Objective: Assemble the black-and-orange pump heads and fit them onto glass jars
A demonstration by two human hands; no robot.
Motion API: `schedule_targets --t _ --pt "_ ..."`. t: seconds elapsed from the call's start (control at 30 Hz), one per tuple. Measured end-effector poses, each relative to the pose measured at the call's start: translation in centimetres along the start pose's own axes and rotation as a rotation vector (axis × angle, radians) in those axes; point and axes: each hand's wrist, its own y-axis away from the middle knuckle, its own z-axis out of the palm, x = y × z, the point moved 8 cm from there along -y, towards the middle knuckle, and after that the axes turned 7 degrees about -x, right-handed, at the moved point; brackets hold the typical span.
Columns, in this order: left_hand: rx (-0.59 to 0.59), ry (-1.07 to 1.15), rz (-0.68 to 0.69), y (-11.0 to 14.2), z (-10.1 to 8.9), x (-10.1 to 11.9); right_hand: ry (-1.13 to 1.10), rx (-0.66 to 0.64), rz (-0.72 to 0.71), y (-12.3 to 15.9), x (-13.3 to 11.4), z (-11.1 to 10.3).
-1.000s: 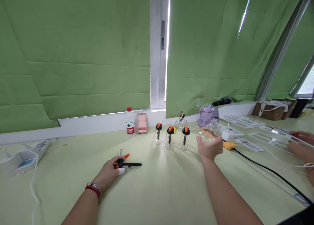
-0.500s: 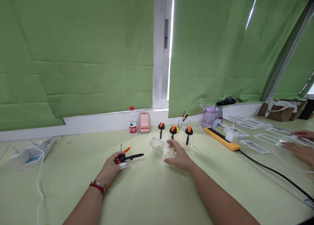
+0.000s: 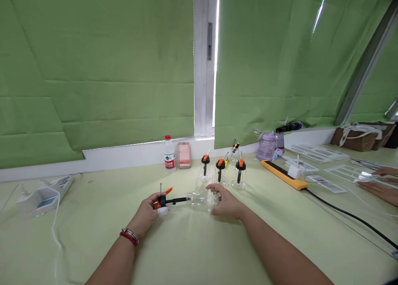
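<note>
My left hand [image 3: 150, 213] is closed on a black-and-orange pump top [image 3: 162, 200] with a metal spout pointing up and a black stem pointing right. A white wrap covers one fingertip. My right hand [image 3: 228, 202] grips the base of a clear bottle [image 3: 199, 200], tipped on its side with its neck to the left. The stem's tip meets the bottle's mouth; whether it is inside, I cannot tell. Behind them stand three clear bottles with like black-and-orange tops: one at left [image 3: 205, 169], one in the middle [image 3: 220, 171], one at right [image 3: 240, 173].
A water bottle [image 3: 169, 156] and a pink box [image 3: 184, 155] stand by the wall. On the right lie an orange power strip [image 3: 282, 175] and a black cable [image 3: 345, 216]. Another person's hands [image 3: 381, 189] handle flat clear-and-white pieces. A white power strip [image 3: 46, 198] lies left.
The tilted bottle has come level, its neck now meeting the stem. My left hand has shifted slightly right with the pump top.
</note>
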Motion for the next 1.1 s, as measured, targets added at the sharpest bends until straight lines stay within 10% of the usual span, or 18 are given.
schedule_targets --t 1.1 --pt "-0.159 0.115 0.028 0.4 5.4 1.4 0.042 -0.136 -0.098 0.2 -2.1 2.4"
